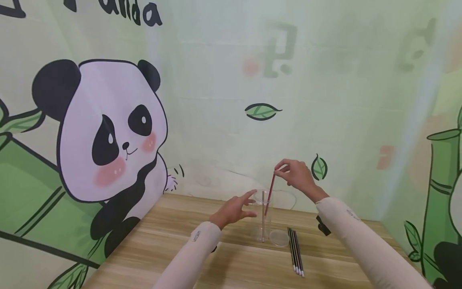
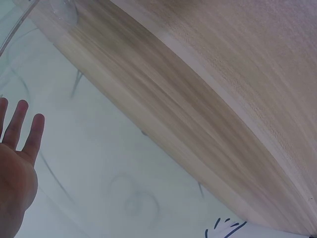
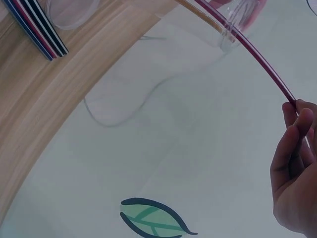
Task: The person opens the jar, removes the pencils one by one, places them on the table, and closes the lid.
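Note:
My right hand [image 1: 296, 174] pinches the upper end of a red pencil [image 1: 271, 186] between thumb and fingertips. The pencil slants down, its lower part inside a tall clear plastic jar [image 1: 257, 230]. Another pencil [image 1: 263, 216], brownish, stands nearly upright in that jar. To the left of the jar is my left hand [image 1: 232, 210], fingers spread and fairly straight, with the index fingertip right at the rim. In the left wrist view, straight fingers [image 2: 33, 134] show at the left edge. The right wrist view shows the red pencil [image 3: 262, 62] passing over the jar's rim [image 3: 229, 37].
A round clear lid [image 1: 279, 237] lies on the wooden table [image 1: 151, 249] beside the jar. Right of the lid, several dark pencils [image 1: 296, 253] lie side by side. Behind the table hangs a pale green backdrop [image 1: 216, 132] printed with a panda.

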`<state>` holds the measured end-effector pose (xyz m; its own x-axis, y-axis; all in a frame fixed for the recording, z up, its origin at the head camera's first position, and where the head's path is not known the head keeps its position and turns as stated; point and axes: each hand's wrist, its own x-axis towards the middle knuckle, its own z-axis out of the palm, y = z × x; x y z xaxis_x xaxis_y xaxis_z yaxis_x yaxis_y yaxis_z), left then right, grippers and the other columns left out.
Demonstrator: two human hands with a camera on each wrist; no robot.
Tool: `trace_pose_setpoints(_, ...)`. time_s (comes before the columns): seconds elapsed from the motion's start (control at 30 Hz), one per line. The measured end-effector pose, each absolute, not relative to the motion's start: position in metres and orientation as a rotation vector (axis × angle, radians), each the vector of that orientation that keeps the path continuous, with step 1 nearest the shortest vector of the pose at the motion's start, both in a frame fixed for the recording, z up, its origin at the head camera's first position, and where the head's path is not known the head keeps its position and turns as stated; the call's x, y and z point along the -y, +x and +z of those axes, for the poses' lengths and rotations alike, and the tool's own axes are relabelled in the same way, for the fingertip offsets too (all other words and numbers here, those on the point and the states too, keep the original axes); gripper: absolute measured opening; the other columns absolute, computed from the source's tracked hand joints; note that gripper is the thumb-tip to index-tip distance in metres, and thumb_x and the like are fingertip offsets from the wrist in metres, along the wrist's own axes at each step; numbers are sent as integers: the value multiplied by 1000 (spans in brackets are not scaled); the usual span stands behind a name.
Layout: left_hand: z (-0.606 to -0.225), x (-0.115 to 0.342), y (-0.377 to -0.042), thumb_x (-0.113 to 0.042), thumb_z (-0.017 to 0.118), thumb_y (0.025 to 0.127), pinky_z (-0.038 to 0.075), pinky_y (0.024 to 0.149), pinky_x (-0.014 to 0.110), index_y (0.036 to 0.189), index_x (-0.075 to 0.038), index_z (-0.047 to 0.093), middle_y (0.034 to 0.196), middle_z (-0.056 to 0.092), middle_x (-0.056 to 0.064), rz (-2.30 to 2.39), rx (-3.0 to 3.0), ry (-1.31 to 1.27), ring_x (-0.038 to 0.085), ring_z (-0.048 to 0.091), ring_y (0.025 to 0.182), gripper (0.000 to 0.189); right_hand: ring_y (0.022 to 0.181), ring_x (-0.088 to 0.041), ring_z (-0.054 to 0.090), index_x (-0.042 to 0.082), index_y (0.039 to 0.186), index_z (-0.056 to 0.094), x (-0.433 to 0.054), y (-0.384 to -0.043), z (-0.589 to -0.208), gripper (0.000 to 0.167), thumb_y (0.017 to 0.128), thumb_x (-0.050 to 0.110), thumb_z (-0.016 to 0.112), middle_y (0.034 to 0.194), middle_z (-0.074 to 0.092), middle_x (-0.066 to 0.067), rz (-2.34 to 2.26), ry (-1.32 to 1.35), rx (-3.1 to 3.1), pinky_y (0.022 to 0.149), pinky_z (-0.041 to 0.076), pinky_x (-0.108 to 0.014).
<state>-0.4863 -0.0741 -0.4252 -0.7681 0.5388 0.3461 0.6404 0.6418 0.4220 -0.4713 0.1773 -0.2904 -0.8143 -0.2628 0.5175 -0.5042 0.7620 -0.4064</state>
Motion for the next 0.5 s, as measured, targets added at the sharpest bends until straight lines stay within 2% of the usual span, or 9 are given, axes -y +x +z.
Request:
trace_pose_setpoints(0.27, -428, 74, -489, -32, 79, 93, 44, 114, 50, 163, -18, 31, 141, 65, 4, -818, 2660, -982, 27, 61, 133, 87, 54, -22, 65, 7, 108, 74, -181, -466, -278, 17, 97, 19, 75, 104, 78, -19, 763, 586, 2500, 53, 51, -29)
trace_pose_setpoints(0.5, -429, 73, -491, -37, 78, 93, 44, 114, 49, 164, -18, 31, 141, 65, 4, -796, 2659, -987, 26, 61, 132, 87, 56, -28, 68, 6, 109, 74, -185, -466, -269, 18, 97, 19, 75, 105, 78, -20, 759, 588, 2473, 53, 51, -29)
